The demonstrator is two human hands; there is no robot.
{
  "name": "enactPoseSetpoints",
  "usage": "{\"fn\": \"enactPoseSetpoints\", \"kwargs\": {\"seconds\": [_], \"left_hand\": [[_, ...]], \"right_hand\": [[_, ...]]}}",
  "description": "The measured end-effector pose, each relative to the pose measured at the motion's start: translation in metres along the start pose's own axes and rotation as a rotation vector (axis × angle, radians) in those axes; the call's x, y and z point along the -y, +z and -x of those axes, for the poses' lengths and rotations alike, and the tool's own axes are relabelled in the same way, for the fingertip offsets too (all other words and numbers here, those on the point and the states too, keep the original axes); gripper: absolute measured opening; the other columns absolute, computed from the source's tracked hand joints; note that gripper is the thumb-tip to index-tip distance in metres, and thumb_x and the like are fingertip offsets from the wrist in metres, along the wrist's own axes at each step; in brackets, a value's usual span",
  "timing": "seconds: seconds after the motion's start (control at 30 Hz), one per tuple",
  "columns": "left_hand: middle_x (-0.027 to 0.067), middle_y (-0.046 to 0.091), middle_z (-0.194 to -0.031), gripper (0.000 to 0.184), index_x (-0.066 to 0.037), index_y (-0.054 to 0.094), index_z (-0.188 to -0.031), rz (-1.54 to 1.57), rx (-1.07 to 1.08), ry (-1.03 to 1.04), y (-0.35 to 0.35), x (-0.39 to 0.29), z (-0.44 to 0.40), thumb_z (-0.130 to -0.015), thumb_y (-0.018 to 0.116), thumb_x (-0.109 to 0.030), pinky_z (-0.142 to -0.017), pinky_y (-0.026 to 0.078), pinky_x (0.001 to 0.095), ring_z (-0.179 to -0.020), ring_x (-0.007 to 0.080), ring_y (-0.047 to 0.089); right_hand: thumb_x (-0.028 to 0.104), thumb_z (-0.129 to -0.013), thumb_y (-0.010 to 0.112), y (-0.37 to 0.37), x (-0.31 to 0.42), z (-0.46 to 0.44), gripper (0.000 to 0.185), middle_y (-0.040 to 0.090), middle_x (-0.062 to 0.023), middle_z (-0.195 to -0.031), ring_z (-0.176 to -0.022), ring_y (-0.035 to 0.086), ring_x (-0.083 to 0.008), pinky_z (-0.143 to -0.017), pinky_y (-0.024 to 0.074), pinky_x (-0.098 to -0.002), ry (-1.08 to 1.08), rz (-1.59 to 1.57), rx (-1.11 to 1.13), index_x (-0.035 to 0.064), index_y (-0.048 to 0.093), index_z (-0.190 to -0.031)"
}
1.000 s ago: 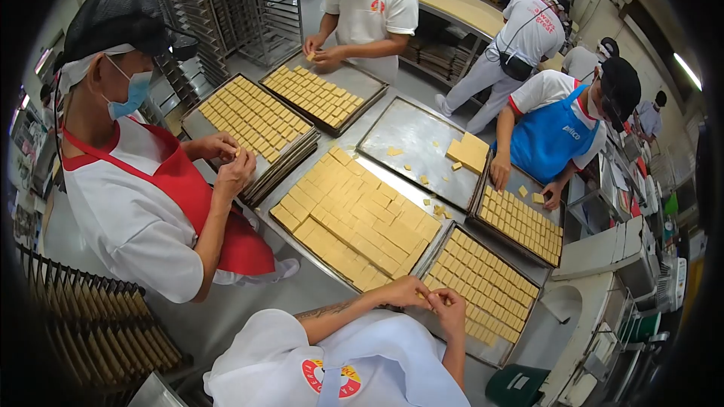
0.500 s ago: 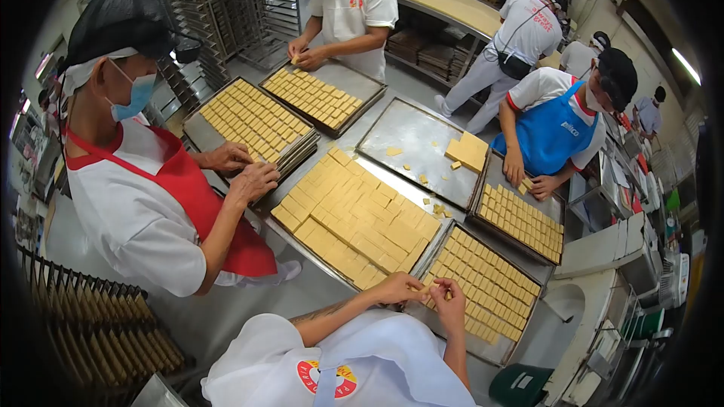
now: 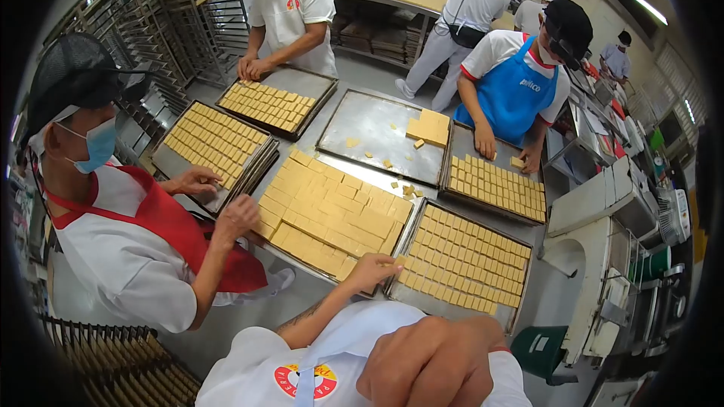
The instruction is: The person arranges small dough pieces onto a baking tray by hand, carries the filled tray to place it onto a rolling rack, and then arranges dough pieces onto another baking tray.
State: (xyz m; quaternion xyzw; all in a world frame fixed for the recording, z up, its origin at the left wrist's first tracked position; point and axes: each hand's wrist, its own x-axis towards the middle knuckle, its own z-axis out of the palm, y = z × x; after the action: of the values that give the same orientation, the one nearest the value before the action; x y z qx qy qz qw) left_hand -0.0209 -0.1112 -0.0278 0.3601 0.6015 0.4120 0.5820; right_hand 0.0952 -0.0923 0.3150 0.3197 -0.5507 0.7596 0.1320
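My left hand (image 3: pixel 372 272) is at the left edge of the near-right tray (image 3: pixel 439 309), its fingertips pinched on a small piece of yellow dough (image 3: pixel 400 261). Rows of small rectangular dough pieces (image 3: pixel 471 260) lie on that tray. To its left, a large sheet of dough cut into blocks (image 3: pixel 332 215) covers another tray. Raised close to the camera, in front of my apron, my right hand (image 3: pixel 431 362) is curled with the knuckles toward me. Whatever its fingers may hold is hidden.
A co-worker in a red apron (image 3: pixel 162 218) works at the left; another in a blue apron (image 3: pixel 501 94) stands across at the right. A third person in white (image 3: pixel 290 11) handles pieces at the far tray. Scraps lie on the middle tray (image 3: pixel 354 124). A green bin (image 3: pixel 539 354) stands right.
My right hand has left the near-right tray and come up close to the camera. My left hand has shifted to that tray's edge. The view has turned slightly.
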Motion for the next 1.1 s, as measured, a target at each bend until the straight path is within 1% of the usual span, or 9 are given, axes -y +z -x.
{"fn": "enactPoseSetpoints", "kwargs": {"seconds": [0.2,0.33,0.43,0.6,0.7,0.8,0.87,0.93,1.1], "left_hand": [[0.0093,0.070,-0.078,0.051,0.007,0.069,-0.110,-0.053,0.004,-0.001,0.002,0.005,0.004,-0.086,0.076,-0.037,-0.049,0.048,0.0251,-0.056,0.0100,0.059],[0.0073,0.069,-0.073,0.048,0.005,0.070,-0.109,-0.037,0.005,0.029,0.007,0.006,0.000,-0.086,0.076,-0.036,-0.048,0.047,0.0252,-0.052,0.0094,0.057],[0.0055,0.068,-0.069,0.046,0.004,0.070,-0.108,-0.049,0.023,0.055,0.010,0.011,-0.007,-0.086,0.075,-0.036,-0.047,0.045,0.0252,-0.050,0.0094,0.056],[0.0056,0.068,-0.071,0.041,0.003,0.071,-0.104,-0.019,0.009,0.032,0.013,0.005,-0.006,-0.086,0.076,-0.033,-0.048,0.046,0.0267,-0.054,0.0094,0.058],[0.0057,0.068,-0.074,0.036,0.002,0.071,-0.099,-0.100,0.065,0.359,0.014,-0.056,0.027,-0.086,0.076,-0.031,-0.049,0.047,0.0271,-0.060,0.0084,0.059],[0.0038,0.069,-0.080,0.025,-0.002,0.072,-0.093,-0.057,0.132,0.261,0.000,0.028,-0.014,-0.088,0.074,-0.026,-0.053,0.050,0.0254,-0.069,0.0087,0.062],[0.0029,0.069,-0.082,0.021,-0.004,0.072,-0.093,0.235,0.074,-0.077,0.006,0.006,-0.003,-0.088,0.073,-0.025,-0.054,0.051,0.0249,-0.069,0.0096,0.063],[0.0035,0.069,-0.083,0.022,-0.004,0.072,-0.095,0.201,0.079,-0.114,0.007,0.001,-0.004,-0.089,0.072,-0.025,-0.055,0.053,0.0257,-0.073,0.0099,0.064],[0.0043,0.069,-0.083,0.025,-0.002,0.071,-0.095,0.207,0.091,-0.115,0.011,0.000,-0.009,-0.090,0.071,-0.027,-0.054,0.053,0.0251,-0.075,0.0105,0.064]], "right_hand": [[0.017,-0.083,0.075,0.007,-0.041,0.003,0.023,0.064,-0.0177,-0.081,-0.058,0.057,-0.0228,-0.047,0.0402,-0.0335,-0.458,-0.097,-0.192,-0.0055,0.070,-0.083],[0.017,-0.084,0.074,-0.002,-0.027,0.000,0.024,0.064,-0.0191,-0.080,-0.052,0.052,-0.0217,-0.043,0.0341,-0.0346,-0.435,-0.081,-0.162,-0.0064,0.070,-0.083],[0.020,-0.086,0.073,0.005,-0.030,0.007,0.025,0.064,-0.0200,-0.081,-0.053,0.052,-0.0224,-0.044,0.0348,-0.0369,-0.455,-0.014,-0.197,-0.0050,0.071,-0.085],[0.024,-0.095,0.064,-0.001,-0.009,0.021,0.025,0.067,-0.0079,-0.093,-0.076,0.062,-0.0234,-0.068,0.0486,-0.0339,-0.174,0.149,-0.206,0.0003,0.069,-0.092],[0.017,-0.094,0.062,-0.011,-0.024,0.062,0.015,0.065,-0.0061,-0.093,-0.076,0.062,-0.0212,-0.068,0.0487,-0.0341,0.051,0.600,-0.516,0.0031,0.068,-0.094],[0.017,-0.092,0.066,-0.024,-0.069,0.113,0.014,0.063,-0.0089,-0.093,-0.078,0.062,-0.0195,-0.066,0.0481,-0.0302,0.469,0.971,-0.977,0.0032,0.066,-0.094],[0.020,-0.093,0.066,-0.028,-0.099,0.163,0.017,0.063,-0.0091,-0.095,-0.081,0.062,-0.0170,-0.069,0.0497,-0.0281,0.709,0.921,-1.133,0.0030,0.066,-0.097],[0.019,-0.096,0.062,-0.021,-0.134,0.223,0.019,0.065,-0.0065,-0.098,-0.087,0.063,-0.0147,-0.077,0.0522,-0.0278,0.764,0.453,-1.393,0.0020,0.064,-0.104],[0.010,-0.097,0.056,0.023,-0.156,0.319,0.024,0.065,-0.0083,-0.112,-0.096,0.065,-0.0166,-0.088,0.0518,-0.0273,0.567,0.271,-1.736,-0.0007,0.060,-0.118]]}}
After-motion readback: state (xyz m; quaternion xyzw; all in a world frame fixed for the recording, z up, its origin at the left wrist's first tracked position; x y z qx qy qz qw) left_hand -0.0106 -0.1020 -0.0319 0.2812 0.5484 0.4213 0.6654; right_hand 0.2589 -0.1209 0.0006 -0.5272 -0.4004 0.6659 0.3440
